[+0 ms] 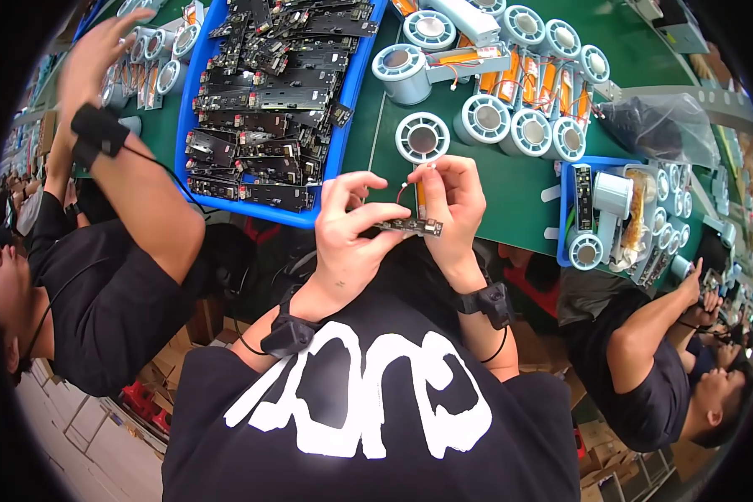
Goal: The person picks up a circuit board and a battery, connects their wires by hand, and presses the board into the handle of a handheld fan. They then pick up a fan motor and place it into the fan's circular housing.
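Just above my lap, my left hand (347,230) is closed on a narrow black circuit board (420,225), pinching it between thumb and fingers. My right hand (458,205) has thumb and forefinger pressed together on a thin wire with a small white connector at its end. A dark red wire (400,197) curves between the two hands. Beyond my fingers lies a light-blue handheld fan housing (422,137) with a round slotted head. Part of an orange-wrapped battery (421,201) shows in its handle, which my right hand and the board partly cover.
A blue bin (314,219) heaped with black circuit boards stands left on the green table (364,134). Several fan housings (487,119) with orange batteries lie to the right. Further right are a blue tray (563,180) and a dark plastic bag (657,125). Co-workers sit on both sides.
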A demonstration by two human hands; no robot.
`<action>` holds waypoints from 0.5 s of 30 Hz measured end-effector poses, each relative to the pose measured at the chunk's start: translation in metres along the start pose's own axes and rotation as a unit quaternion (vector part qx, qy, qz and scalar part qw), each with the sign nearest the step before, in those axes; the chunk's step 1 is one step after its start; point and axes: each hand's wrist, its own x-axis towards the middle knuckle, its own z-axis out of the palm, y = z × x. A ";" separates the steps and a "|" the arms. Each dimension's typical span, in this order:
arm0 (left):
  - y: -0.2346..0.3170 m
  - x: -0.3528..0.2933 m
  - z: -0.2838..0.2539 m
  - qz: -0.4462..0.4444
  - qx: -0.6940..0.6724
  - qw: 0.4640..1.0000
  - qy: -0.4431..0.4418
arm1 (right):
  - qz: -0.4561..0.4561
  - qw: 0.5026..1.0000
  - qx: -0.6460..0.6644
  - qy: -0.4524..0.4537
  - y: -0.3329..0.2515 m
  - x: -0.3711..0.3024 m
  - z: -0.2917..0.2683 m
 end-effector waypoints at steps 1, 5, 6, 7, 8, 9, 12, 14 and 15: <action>0.001 0.001 0.000 0.021 0.034 0.999 -0.009 | -0.005 1.000 -0.003 0.000 0.000 0.000 0.001; 0.005 -0.006 0.003 -0.019 -0.020 0.998 -0.054 | -0.013 1.000 -0.012 0.012 0.004 0.002 0.001; 0.006 -0.009 0.003 -0.016 -0.022 0.998 -0.052 | -0.012 1.000 -0.014 0.018 0.004 0.001 0.001; 0.007 -0.012 0.004 -0.060 -0.055 0.995 -0.061 | -0.016 1.000 -0.017 0.018 0.004 0.000 0.001; 0.006 -0.014 0.003 -0.103 -0.088 0.988 -0.071 | -0.008 0.999 0.012 0.031 0.003 -0.001 0.003; 0.004 -0.015 0.005 -0.146 -0.120 0.979 -0.082 | 0.001 0.998 0.042 0.044 0.002 -0.002 0.005; -0.010 -0.015 0.015 -0.165 -0.158 0.973 -0.044 | 0.004 0.993 0.092 0.074 0.004 -0.006 0.012; -0.016 -0.014 0.017 -0.173 -0.176 0.969 -0.025 | 0.006 0.984 0.139 0.112 0.007 -0.011 0.016; -0.019 -0.014 0.016 -0.188 -0.224 0.956 -0.030 | 0.002 0.984 0.139 0.111 0.007 -0.012 0.017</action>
